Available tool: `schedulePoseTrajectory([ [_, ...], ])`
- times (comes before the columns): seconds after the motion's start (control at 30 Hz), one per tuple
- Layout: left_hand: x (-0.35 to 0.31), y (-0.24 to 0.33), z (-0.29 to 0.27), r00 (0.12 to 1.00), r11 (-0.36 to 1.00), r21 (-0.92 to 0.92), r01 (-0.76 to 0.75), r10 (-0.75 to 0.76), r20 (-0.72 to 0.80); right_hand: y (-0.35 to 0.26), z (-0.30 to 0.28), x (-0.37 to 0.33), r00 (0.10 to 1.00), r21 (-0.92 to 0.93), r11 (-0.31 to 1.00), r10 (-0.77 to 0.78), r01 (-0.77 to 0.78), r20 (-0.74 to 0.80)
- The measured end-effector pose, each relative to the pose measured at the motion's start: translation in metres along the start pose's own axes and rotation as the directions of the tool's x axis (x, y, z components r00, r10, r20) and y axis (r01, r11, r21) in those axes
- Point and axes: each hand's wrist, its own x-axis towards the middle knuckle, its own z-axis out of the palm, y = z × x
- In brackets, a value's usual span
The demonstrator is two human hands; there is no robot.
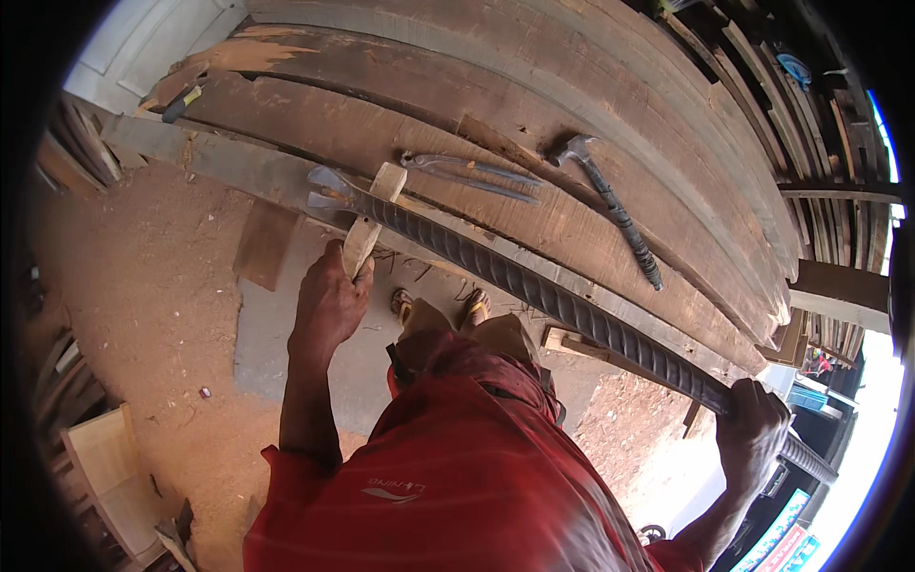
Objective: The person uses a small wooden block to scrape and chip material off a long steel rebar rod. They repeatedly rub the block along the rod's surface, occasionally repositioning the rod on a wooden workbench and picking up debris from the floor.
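My right hand (751,429) is wrapped round a long ribbed steel pry bar (534,276) near its right end. The bar slants across the boards up to a forked claw (329,191) at the far left. My left hand (329,296) grips the near end of a short wooden block (386,181), which stands crosswise against the bar just behind the claw. Whether a nail sits in the claw cannot be made out. Beyond the bar, metal pincers (472,176) and a claw hammer (610,205) with a dark wrapped handle lie on the planks.
Long weathered planks (334,114) are stacked in front of me. A tool with a yellow-and-dark handle (181,105) lies at their far left end. Thin nail-like bits show along the near plank edge. More timber (762,76) leans at the right, and a wooden box (114,467) stands lower left.
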Motion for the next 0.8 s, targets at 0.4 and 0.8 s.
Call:
schedulePoseTrajectory([
  [0.4,0.007,0.004,0.001,0.999,1.0,-0.022,0.017,-0.018,-0.041,0.028,0.143,-0.004,0.991,0.195,0.981,-0.023,-0.003,0.131],
  [0.8,-0.003,-0.006,0.004,0.999,0.999,-0.03,0.015,-0.017,-0.049,0.015,0.1,-0.026,0.938,0.168,0.983,0.013,-0.076,0.346],
])
